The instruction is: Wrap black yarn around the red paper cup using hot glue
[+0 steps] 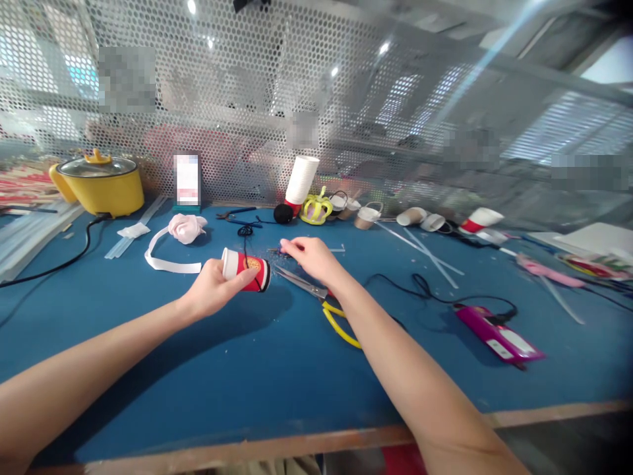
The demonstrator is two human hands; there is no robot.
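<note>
Cup [246,268], red with a white rim, lies on its side in the left hand [213,290], held just above the blue worktop [257,376]; the fingers are closed round its body, thumb on top. A black cord [244,237] runs from the cup's rim back toward a loop lying on the worktop behind it. The right hand [309,257] is pinched together on something small at its fingertips, near the cup's mouth; what it is I cannot tell, though it looks dark or bluish.

Risks, as I judge them: the cup is thin paper, so a harder squeeze could dent its wall. The cord looks slack and could snag on the fingers or pull loose if the cup is turned. Scissors [316,297] with yellow handles lie half under the right forearm, blades pointing toward the cup, so a careless sweep of that arm could catch them or push them along. A pink tool [497,333] with its own cable sits to the right, apart from both hands; its cable loops near the right arm and could be dragged.
</note>
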